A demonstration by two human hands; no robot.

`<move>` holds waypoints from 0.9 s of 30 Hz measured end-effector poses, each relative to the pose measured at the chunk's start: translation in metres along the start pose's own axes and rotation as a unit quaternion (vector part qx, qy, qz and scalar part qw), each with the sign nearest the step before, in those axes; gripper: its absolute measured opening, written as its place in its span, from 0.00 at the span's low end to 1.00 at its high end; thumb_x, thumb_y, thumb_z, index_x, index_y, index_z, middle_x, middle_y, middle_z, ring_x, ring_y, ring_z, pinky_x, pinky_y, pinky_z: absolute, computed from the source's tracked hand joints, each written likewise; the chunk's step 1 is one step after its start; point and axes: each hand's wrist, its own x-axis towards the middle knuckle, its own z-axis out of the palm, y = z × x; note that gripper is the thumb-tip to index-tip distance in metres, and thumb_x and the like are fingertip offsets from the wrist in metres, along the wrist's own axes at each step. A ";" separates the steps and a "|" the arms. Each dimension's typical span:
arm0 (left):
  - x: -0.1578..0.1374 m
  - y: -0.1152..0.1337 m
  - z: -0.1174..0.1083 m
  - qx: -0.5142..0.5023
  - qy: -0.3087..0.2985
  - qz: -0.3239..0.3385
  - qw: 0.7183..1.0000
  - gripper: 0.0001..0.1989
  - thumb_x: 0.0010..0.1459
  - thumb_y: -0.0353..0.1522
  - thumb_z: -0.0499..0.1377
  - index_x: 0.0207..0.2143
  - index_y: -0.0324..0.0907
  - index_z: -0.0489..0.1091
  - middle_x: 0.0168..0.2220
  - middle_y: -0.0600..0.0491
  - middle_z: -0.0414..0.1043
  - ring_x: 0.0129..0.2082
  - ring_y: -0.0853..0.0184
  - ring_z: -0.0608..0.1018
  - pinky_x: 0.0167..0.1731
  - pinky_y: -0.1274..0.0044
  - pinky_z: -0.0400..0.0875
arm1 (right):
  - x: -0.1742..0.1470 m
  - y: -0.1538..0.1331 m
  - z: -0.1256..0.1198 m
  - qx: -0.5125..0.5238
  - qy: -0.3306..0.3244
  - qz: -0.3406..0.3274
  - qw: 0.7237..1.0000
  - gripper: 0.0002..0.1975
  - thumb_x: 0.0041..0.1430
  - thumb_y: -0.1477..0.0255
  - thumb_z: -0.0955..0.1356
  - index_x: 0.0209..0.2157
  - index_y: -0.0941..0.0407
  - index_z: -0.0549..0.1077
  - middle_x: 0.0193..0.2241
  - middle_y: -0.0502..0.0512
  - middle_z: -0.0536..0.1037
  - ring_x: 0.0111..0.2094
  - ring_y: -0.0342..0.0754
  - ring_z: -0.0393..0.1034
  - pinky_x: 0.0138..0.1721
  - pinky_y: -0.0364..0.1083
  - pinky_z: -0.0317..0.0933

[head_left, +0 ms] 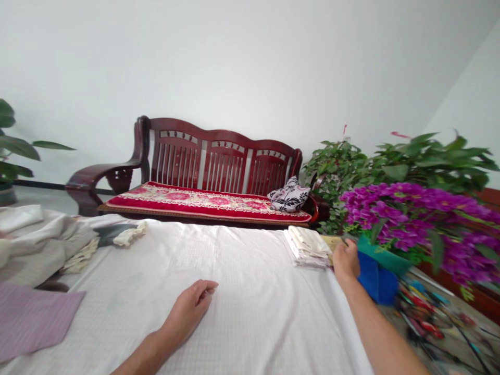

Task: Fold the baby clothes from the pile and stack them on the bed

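- Left hand [192, 303] loosely curled, nothing in it, over the white sheet [250, 307].
- Right hand [346, 260] partly curled just beside the folded cloths [309, 245]; I can't tell whether it grips anything.
- Those cloths sit stacked at the sheet's far right.
- Beyond, a wooden bench [225, 155].

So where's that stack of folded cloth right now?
In the head view, the folded cloth stack sits right of centre, near the far right corner of the white sheet, just left of the right hand.
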 end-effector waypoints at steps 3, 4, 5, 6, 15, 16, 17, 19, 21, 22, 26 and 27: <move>0.001 0.001 0.000 0.006 -0.002 0.000 1.000 0.16 0.55 0.31 0.52 0.43 0.44 0.75 0.37 0.52 0.76 0.33 0.64 0.75 0.39 0.74 0.68 | 0.007 -0.024 0.019 -0.141 -0.013 -0.126 0.982 0.23 0.61 0.68 0.61 0.58 0.53 0.69 0.56 0.62 0.73 0.59 0.57 0.63 0.62 0.57 0.53; 0.001 0.000 0.000 0.007 -0.004 0.001 1.000 0.16 0.56 0.31 0.52 0.44 0.44 0.75 0.37 0.52 0.76 0.33 0.64 0.75 0.38 0.74 0.67 | 0.010 -0.031 0.029 -0.168 -0.044 -0.158 0.972 0.21 0.62 0.68 0.62 0.55 0.53 0.72 0.58 0.60 0.72 0.61 0.55 0.61 0.64 0.56 0.49; 0.001 -0.001 0.000 0.008 -0.005 0.003 1.000 0.16 0.56 0.31 0.52 0.44 0.44 0.75 0.37 0.52 0.76 0.33 0.64 0.75 0.38 0.74 0.67 | 0.013 -0.037 0.041 -0.186 -0.071 -0.178 0.964 0.19 0.62 0.68 0.63 0.53 0.52 0.74 0.58 0.58 0.72 0.63 0.54 0.59 0.66 0.55 0.46; 0.001 -0.002 0.000 0.009 -0.007 0.004 1.000 0.16 0.56 0.31 0.52 0.44 0.44 0.74 0.37 0.52 0.76 0.33 0.64 0.75 0.38 0.75 0.67 | 0.015 -0.040 0.052 -0.196 -0.095 -0.187 0.958 0.18 0.61 0.67 0.65 0.51 0.51 0.75 0.60 0.56 0.70 0.65 0.54 0.55 0.67 0.56 0.42; 0.001 -0.003 0.000 0.035 -0.033 0.018 0.999 0.15 0.58 0.30 0.50 0.43 0.44 0.73 0.36 0.53 0.74 0.33 0.66 0.74 0.37 0.76 0.67 | 0.028 -0.012 0.087 -0.363 -0.226 -0.161 0.890 0.24 0.66 0.60 0.62 0.61 0.49 0.67 0.68 0.56 0.56 0.70 0.62 0.41 0.66 0.69 0.33; 0.001 -0.002 0.000 0.040 -0.035 0.018 0.998 0.15 0.58 0.30 0.50 0.43 0.44 0.73 0.36 0.53 0.74 0.33 0.66 0.74 0.37 0.76 0.67 | 0.028 -0.009 0.087 -0.383 -0.232 -0.164 0.879 0.25 0.67 0.59 0.60 0.63 0.48 0.65 0.69 0.55 0.54 0.70 0.61 0.39 0.66 0.69 0.32; 0.001 0.000 -0.001 0.046 -0.036 0.018 0.998 0.15 0.58 0.30 0.50 0.42 0.44 0.73 0.36 0.53 0.74 0.33 0.66 0.74 0.37 0.76 0.66 | 0.028 -0.006 0.087 -0.402 -0.237 -0.168 0.868 0.26 0.67 0.58 0.58 0.64 0.47 0.62 0.70 0.54 0.52 0.70 0.61 0.37 0.66 0.69 0.32; 0.001 0.002 -0.001 0.057 -0.038 0.017 0.998 0.15 0.57 0.29 0.49 0.42 0.43 0.73 0.36 0.53 0.74 0.34 0.66 0.74 0.38 0.76 0.66 | 0.028 -0.001 0.088 -0.437 -0.241 -0.178 0.848 0.28 0.68 0.58 0.55 0.67 0.46 0.56 0.71 0.52 0.47 0.71 0.60 0.34 0.66 0.69 0.32; 0.001 0.003 -0.001 0.063 -0.042 0.018 0.997 0.15 0.57 0.29 0.49 0.41 0.44 0.72 0.35 0.54 0.73 0.34 0.66 0.74 0.38 0.76 0.66 | 0.027 0.004 0.090 -0.465 -0.237 -0.185 0.832 0.29 0.68 0.57 0.52 0.69 0.46 0.52 0.71 0.51 0.44 0.71 0.60 0.32 0.66 0.69 0.34; 0.001 0.003 -0.001 0.065 -0.044 0.020 0.997 0.15 0.57 0.28 0.49 0.41 0.44 0.72 0.35 0.54 0.73 0.34 0.66 0.74 0.38 0.76 0.66 | 0.026 0.006 0.091 -0.476 -0.234 -0.189 0.826 0.30 0.68 0.57 0.51 0.69 0.46 0.50 0.72 0.51 0.43 0.71 0.60 0.31 0.66 0.69 0.34; 0.003 0.002 0.001 0.069 -0.042 0.032 0.996 0.14 0.58 0.28 0.49 0.38 0.44 0.73 0.34 0.54 0.73 0.34 0.67 0.74 0.38 0.77 0.66 | 0.020 0.007 0.093 -0.503 -0.219 -0.201 0.812 0.30 0.68 0.57 0.50 0.69 0.47 0.49 0.72 0.52 0.43 0.71 0.60 0.33 0.65 0.69 0.38; 0.003 0.001 0.001 0.069 -0.038 0.034 0.996 0.13 0.58 0.28 0.49 0.37 0.44 0.73 0.34 0.55 0.73 0.34 0.67 0.74 0.38 0.77 0.66 | 0.019 0.007 0.093 -0.505 -0.217 -0.202 0.811 0.30 0.68 0.57 0.50 0.69 0.47 0.49 0.71 0.52 0.44 0.71 0.61 0.34 0.65 0.69 0.39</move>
